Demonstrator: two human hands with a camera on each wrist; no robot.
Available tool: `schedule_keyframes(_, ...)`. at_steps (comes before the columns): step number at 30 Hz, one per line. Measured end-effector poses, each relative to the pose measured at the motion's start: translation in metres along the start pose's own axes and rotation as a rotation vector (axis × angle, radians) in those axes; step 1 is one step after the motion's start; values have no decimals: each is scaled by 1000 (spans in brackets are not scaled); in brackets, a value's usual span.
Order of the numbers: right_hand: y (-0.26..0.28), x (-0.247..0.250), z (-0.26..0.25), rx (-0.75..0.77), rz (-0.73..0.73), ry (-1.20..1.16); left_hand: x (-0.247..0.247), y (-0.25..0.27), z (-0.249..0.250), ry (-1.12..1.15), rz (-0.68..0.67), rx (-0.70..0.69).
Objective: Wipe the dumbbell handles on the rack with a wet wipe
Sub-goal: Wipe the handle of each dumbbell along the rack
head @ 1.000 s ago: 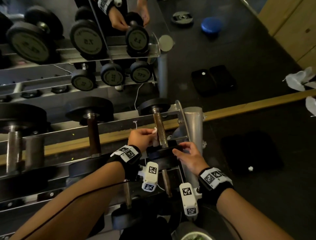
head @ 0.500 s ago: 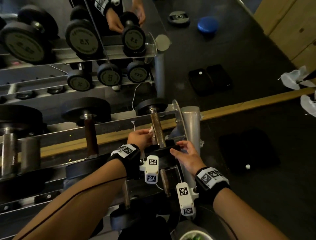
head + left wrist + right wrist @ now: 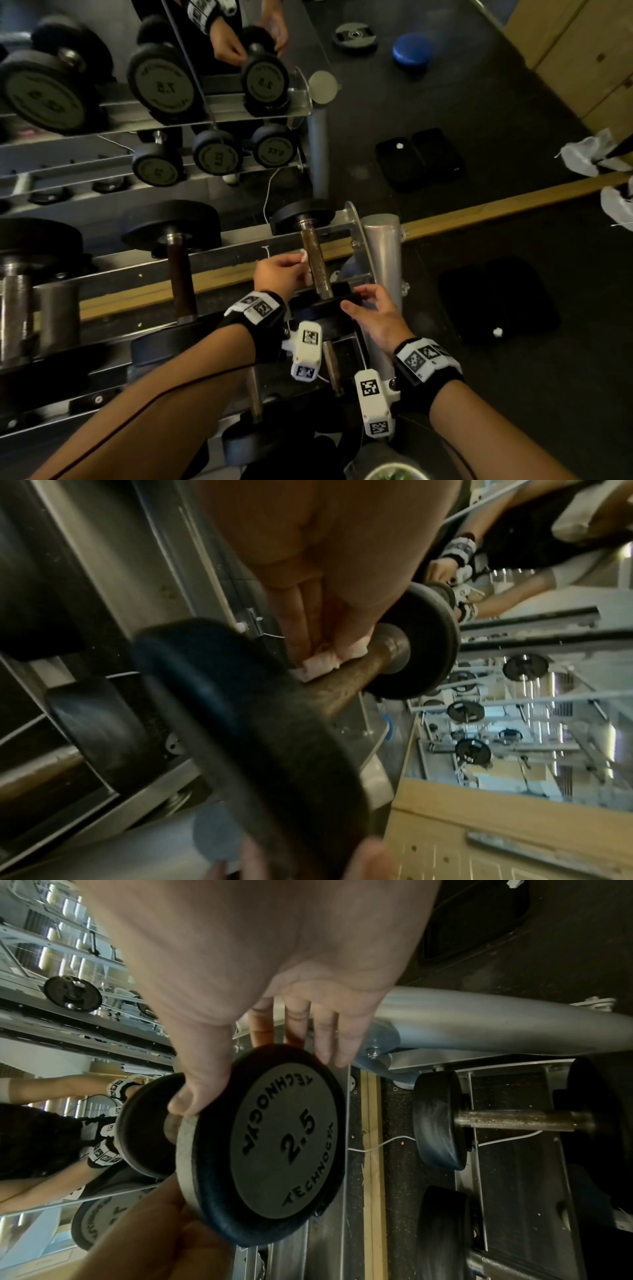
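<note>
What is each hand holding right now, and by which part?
Left hand pinches the wet wipe against the dumbbell handle. Right hand grips that dumbbell's near weight plate by its rim.

- The end dumbbell's handle is hemmed lengthwise by its two heads.
- The rack's end plate and upright post stand close right.
- Leftward, open gap to the neighbouring dumbbell.
</note>
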State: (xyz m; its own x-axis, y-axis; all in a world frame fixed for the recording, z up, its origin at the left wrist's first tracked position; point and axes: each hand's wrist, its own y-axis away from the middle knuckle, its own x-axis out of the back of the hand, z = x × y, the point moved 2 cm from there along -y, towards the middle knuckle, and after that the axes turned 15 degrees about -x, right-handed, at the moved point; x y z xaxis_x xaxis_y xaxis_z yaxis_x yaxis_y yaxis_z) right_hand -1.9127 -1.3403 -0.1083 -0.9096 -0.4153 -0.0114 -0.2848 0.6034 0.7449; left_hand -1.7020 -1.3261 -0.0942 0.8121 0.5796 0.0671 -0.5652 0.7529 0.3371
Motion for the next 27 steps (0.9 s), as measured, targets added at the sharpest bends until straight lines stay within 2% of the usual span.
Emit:
schedule_keyframes(3,-2,1,0,9,6,12,2,16,-3,-40,-71,17)
schedule_keyframes(6,-4,2,0,5,3,17,8,16,2,-161,-102,-65)
schedule_keyframes(8,-4,2,0,9,12,27,12,8,5,-186,-40,-128)
schedule_keyframes(11,-5,1,2,7,26,36,10,-6,5,-132,104,-148)
schedule_keyframes(15,-4,0,2,18,37,20,-5,-10,-1,-121,63,-99)
schedule_keyframes(19,-1,0,0,19,37,11,-4,3,-15,-88,0,37)
schedule_keyframes(22,0,0,0,10,29,4,1,12,-23,-82,-58,40)
schedule_keyframes(27,-1,-1,0,14,38,-7,-6,2,-12,42,37,35)
